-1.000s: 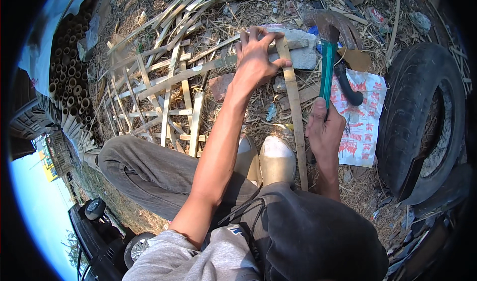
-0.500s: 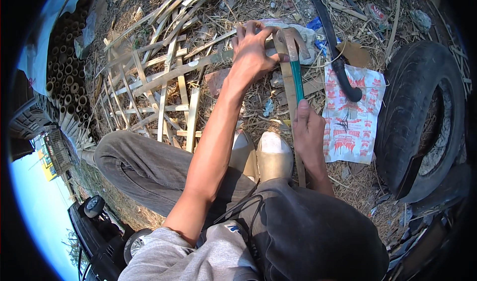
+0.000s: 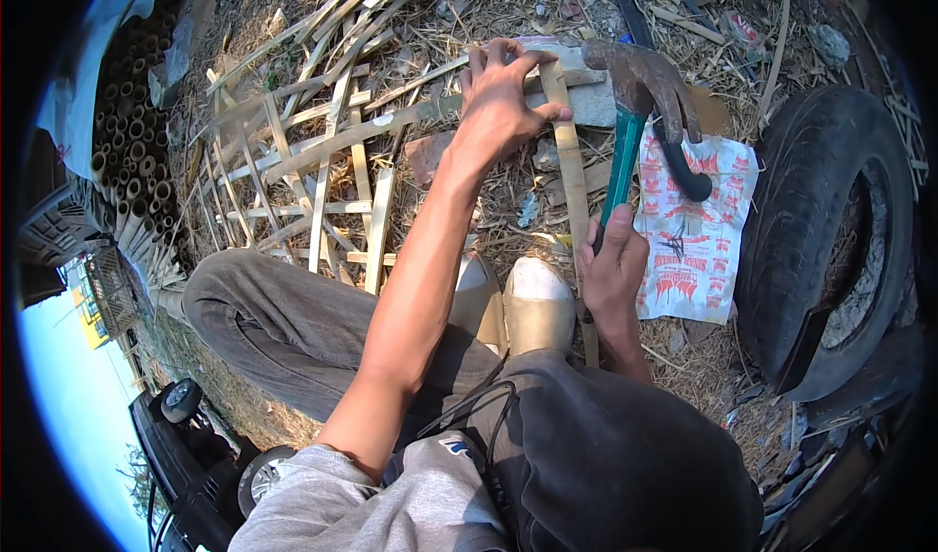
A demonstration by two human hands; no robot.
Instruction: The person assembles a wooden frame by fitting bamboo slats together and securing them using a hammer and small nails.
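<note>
On the ground before the seated person, a pale bamboo slat (image 3: 571,166) lies lengthwise, its upper end crossing a strip of a bamboo lattice (image 3: 327,207) over a grey stone block (image 3: 593,110). The step in hand appears to be hammering at this crossing, with the stone serving as a backing; whether a nail is set there cannot be made out. The left hand (image 3: 500,107) reaches forward, palm down and arm extended; its grip is half-curled, having hold of the slat near its upper end, with thumb and forefinger parted along the edge. The right hand (image 3: 618,259) stands nearer the body, its grip closed round the green handle of a claw hammer (image 3: 626,151), thumb along the shaft. The hammer's head stands just right of the crossing, apart from the slat. A further blow would call for keeping the two pieces steady, the striking face aligned with the joint, and the left fingertips clear.
</note>
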